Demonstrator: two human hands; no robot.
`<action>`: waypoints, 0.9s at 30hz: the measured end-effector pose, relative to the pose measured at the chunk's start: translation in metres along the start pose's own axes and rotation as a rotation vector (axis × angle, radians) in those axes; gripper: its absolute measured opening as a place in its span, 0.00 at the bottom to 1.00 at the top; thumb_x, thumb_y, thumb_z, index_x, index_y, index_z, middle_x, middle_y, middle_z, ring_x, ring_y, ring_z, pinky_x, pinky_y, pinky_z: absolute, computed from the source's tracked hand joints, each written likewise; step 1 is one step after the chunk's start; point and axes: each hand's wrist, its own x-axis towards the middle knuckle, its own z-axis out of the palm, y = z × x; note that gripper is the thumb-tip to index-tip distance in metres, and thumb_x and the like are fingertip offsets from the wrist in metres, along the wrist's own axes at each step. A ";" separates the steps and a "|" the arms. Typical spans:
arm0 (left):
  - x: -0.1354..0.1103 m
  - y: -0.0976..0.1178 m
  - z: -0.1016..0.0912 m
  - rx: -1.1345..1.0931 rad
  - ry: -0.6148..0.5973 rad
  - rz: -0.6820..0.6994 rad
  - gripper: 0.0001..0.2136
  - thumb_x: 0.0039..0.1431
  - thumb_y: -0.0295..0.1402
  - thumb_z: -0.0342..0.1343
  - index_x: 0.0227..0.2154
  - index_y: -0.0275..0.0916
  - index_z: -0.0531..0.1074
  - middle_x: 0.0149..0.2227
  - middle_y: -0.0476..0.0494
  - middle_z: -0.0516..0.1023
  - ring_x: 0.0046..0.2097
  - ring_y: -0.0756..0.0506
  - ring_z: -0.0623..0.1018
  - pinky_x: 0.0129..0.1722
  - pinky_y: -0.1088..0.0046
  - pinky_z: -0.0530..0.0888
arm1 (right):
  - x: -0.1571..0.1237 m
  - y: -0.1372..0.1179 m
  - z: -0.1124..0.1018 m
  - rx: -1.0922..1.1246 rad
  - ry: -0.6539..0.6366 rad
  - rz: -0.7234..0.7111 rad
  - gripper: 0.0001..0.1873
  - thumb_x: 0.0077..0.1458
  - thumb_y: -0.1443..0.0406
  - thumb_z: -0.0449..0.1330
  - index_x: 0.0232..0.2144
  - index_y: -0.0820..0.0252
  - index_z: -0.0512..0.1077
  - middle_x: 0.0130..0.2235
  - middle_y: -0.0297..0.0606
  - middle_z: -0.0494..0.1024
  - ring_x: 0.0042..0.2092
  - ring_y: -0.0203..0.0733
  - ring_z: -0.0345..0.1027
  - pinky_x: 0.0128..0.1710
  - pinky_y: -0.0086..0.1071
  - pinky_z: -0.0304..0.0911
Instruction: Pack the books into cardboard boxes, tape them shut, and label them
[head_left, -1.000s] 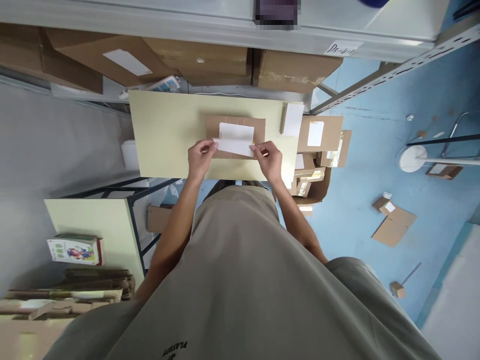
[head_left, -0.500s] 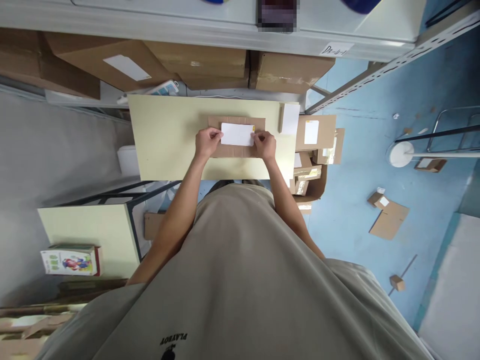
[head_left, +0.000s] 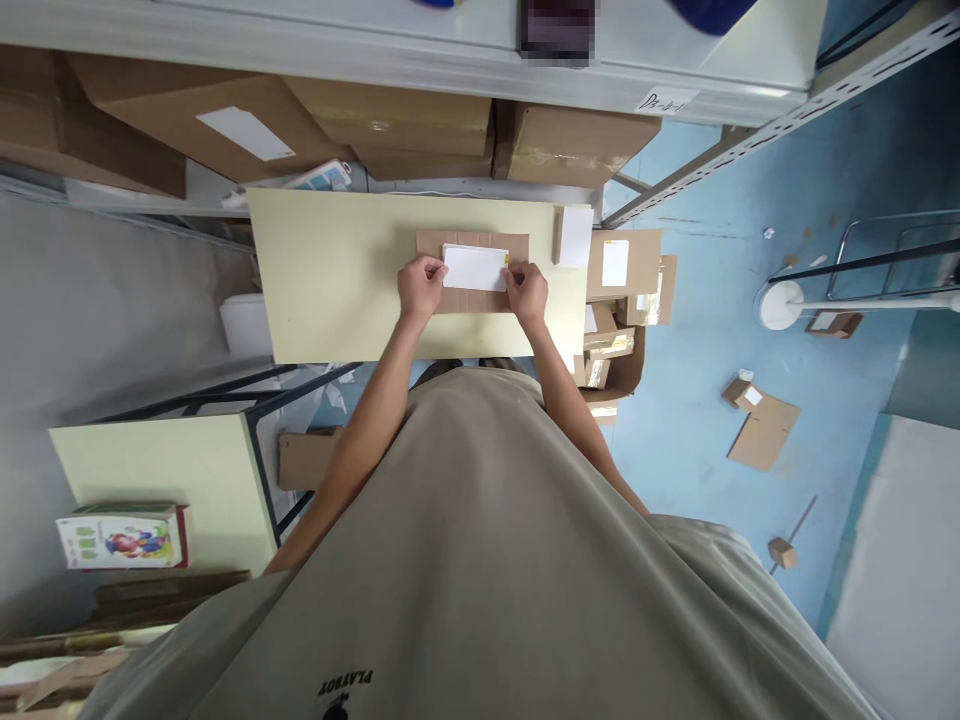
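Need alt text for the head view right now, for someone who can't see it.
A person's left hand and right hand pinch opposite ends of white paper over brown cardboard on a pale yellow table. A white box-shaped item sits near the table's right end; cardboard boxes stand behind the table.

The paper slip [head_left: 475,268] is white with a yellow mark [head_left: 506,257] at its right end; the cardboard [head_left: 469,303] under it is brown. The tabletop [head_left: 337,290] is pale yellow, the block [head_left: 576,238] by its far right corner white, the shirt [head_left: 480,530] grey-beige with black lettering [head_left: 345,683].
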 end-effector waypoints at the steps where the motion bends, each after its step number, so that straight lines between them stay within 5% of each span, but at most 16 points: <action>1: 0.000 0.000 0.000 -0.005 0.003 -0.002 0.04 0.61 0.31 0.62 0.36 0.39 0.81 0.40 0.41 0.87 0.41 0.43 0.83 0.50 0.65 0.77 | -0.001 -0.001 0.000 0.000 0.001 0.000 0.18 0.71 0.50 0.59 0.36 0.56 0.74 0.43 0.45 0.80 0.43 0.48 0.75 0.52 0.43 0.70; 8: 0.000 -0.001 0.002 -0.016 0.015 -0.004 0.04 0.61 0.31 0.62 0.36 0.39 0.81 0.40 0.42 0.86 0.42 0.42 0.83 0.51 0.65 0.77 | -0.003 -0.005 0.000 0.017 0.051 -0.004 0.22 0.71 0.46 0.57 0.35 0.55 0.73 0.42 0.44 0.80 0.42 0.46 0.73 0.51 0.42 0.71; 21: 0.002 -0.002 0.008 0.055 0.052 0.016 0.04 0.62 0.32 0.62 0.36 0.41 0.81 0.41 0.41 0.87 0.43 0.41 0.84 0.52 0.63 0.78 | 0.000 -0.012 0.005 -0.026 0.047 0.099 0.13 0.70 0.56 0.61 0.34 0.56 0.73 0.45 0.47 0.79 0.47 0.51 0.75 0.55 0.46 0.71; 24: 0.001 0.002 0.006 0.071 0.045 0.009 0.03 0.61 0.32 0.62 0.36 0.41 0.80 0.41 0.40 0.88 0.43 0.40 0.85 0.52 0.61 0.78 | -0.003 -0.015 0.003 -0.057 0.058 0.159 0.13 0.70 0.55 0.61 0.38 0.58 0.75 0.45 0.48 0.80 0.47 0.53 0.76 0.55 0.49 0.72; 27: 0.000 0.006 0.005 0.086 0.038 0.000 0.03 0.62 0.32 0.62 0.36 0.41 0.80 0.42 0.39 0.88 0.44 0.39 0.85 0.52 0.60 0.77 | -0.015 -0.017 0.005 -0.131 0.030 0.027 0.13 0.74 0.61 0.54 0.49 0.59 0.77 0.53 0.52 0.79 0.55 0.56 0.74 0.60 0.51 0.69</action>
